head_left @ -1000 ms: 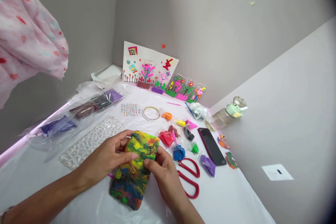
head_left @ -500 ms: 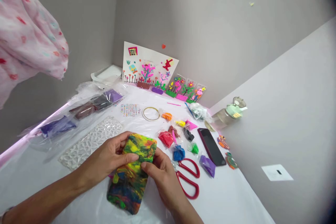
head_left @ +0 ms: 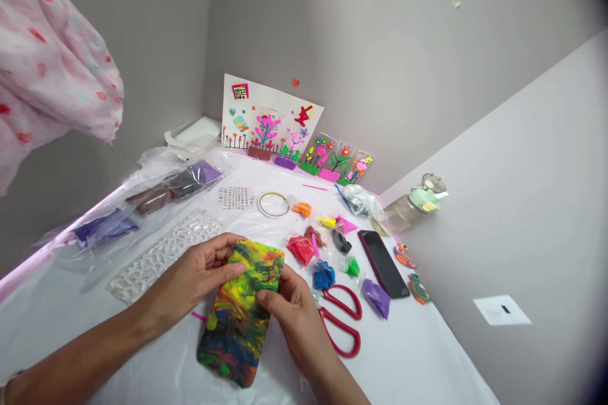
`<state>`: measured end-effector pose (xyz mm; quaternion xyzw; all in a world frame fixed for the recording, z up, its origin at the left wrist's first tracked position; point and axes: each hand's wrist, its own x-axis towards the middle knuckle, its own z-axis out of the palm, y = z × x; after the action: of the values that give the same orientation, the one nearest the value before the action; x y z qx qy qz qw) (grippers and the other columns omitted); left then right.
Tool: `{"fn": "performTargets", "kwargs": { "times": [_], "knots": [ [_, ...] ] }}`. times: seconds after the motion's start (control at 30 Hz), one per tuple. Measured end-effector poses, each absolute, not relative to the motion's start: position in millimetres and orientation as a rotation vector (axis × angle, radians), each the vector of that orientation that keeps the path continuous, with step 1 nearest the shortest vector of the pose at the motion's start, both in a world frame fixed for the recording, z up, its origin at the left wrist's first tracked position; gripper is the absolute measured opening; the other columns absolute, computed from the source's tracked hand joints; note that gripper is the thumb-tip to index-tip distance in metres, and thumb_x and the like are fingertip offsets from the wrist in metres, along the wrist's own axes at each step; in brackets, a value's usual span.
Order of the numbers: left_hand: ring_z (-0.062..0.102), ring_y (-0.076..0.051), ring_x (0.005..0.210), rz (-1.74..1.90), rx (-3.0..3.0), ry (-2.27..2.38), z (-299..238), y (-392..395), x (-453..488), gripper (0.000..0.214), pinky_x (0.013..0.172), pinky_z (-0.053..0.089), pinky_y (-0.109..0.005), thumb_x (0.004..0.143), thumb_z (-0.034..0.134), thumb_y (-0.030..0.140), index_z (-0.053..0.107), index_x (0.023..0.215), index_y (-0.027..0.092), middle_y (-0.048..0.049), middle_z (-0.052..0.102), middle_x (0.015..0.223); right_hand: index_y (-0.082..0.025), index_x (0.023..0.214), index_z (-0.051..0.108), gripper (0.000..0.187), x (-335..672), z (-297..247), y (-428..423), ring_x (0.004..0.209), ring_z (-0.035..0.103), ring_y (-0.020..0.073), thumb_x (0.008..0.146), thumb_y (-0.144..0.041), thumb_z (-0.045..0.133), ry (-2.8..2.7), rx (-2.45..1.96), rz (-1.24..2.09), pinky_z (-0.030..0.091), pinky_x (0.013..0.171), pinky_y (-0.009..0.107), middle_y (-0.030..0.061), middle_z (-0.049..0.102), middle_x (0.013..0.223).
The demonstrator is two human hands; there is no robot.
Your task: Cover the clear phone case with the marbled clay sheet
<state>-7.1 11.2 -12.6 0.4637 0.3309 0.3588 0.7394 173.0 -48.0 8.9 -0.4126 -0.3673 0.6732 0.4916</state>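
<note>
Both hands hold a phone case [head_left: 240,329] coated in marbled yellow, green, orange and dark blue clay, tilted above the table. My left hand [head_left: 209,272] grips its upper left edge, thumb lying on the face and fingers behind. On the right edge, my right hand [head_left: 289,304] pinches with its thumb in front; the other fingers are partly hidden behind. A pink stick [head_left: 198,316] shows by the case's left side. Close to my right hand lie red-handled scissors [head_left: 354,342], their blades mostly hidden, and a blue clay packet [head_left: 323,275].
Beyond the hands are a clear textured mat [head_left: 166,253], bagged clay [head_left: 152,199], rhinestones [head_left: 236,198] and a bangle [head_left: 273,205]. To the right lie a purple clay packet [head_left: 376,297], a phone [head_left: 384,264] and a bottle [head_left: 403,210]. A decorated card [head_left: 270,95] leans on the wall.
The clay-covered case has shifted slightly right and turned a little. My left thumb has slid up and left over its face. The things on the table stay put.
</note>
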Motion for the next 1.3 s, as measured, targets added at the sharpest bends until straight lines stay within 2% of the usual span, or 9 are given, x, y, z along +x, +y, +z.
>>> {"fn": "performTargets", "kwargs": {
  "times": [0.23,0.43,0.57,0.7,1.17,1.3],
  "knots": [
    [0.073,-0.024,0.105,0.706,1.006,0.711,-5,15,-13,0.041,0.09,0.058,-0.031,0.082,0.084,0.038,0.068,0.115,0.022,-0.0052,0.078,0.113,-0.019,0.11,0.074,0.033,174,12,-48,0.092,0.072,0.0229,0.078,-0.02,0.074,-0.899,-1.022,1.611,0.054,0.086,0.031,0.0046,0.079,0.103],
    [0.074,-0.022,0.104,0.692,1.07,0.729,-11,20,-20,0.049,0.087,0.057,-0.028,0.079,0.088,0.035,0.064,0.121,0.024,-0.0023,0.079,0.109,-0.019,0.112,0.074,0.033,173,12,-48,0.091,0.073,0.0224,0.079,-0.019,0.074,-0.913,-1.004,1.64,0.055,0.085,0.031,0.0038,0.079,0.102],
    [0.073,-0.024,0.109,0.668,1.049,0.682,-18,22,-20,0.054,0.089,0.058,-0.03,0.08,0.086,0.037,0.061,0.126,0.025,-0.0039,0.078,0.115,-0.02,0.111,0.074,0.033,173,12,-48,0.092,0.073,0.0221,0.078,-0.019,0.075,-0.896,-1.014,1.634,0.055,0.085,0.031,0.0034,0.079,0.102],
    [0.074,-0.026,0.106,0.664,1.04,0.684,-15,19,-17,0.055,0.087,0.059,-0.031,0.076,0.089,0.035,0.063,0.123,0.023,-0.0051,0.079,0.113,-0.02,0.113,0.074,0.035,172,13,-48,0.093,0.074,0.0231,0.079,-0.02,0.075,-0.913,-0.995,1.648,0.056,0.084,0.032,0.004,0.079,0.105],
    [0.072,-0.024,0.103,0.692,1.109,0.762,-7,10,-11,0.051,0.084,0.056,-0.029,0.081,0.084,0.039,0.061,0.123,0.025,-0.0026,0.077,0.11,-0.022,0.115,0.074,0.035,170,16,-51,0.096,0.074,0.0248,0.08,-0.025,0.078,-0.936,-0.987,1.666,0.057,0.088,0.035,0.0041,0.079,0.108],
    [0.071,-0.025,0.105,0.685,1.052,0.753,-5,7,-8,0.055,0.085,0.056,-0.032,0.082,0.083,0.039,0.056,0.128,0.024,-0.0041,0.076,0.113,-0.022,0.114,0.075,0.036,170,17,-50,0.096,0.074,0.0253,0.079,-0.026,0.08,-0.929,-0.987,1.658,0.058,0.087,0.036,0.0037,0.079,0.107]
  ]
}}
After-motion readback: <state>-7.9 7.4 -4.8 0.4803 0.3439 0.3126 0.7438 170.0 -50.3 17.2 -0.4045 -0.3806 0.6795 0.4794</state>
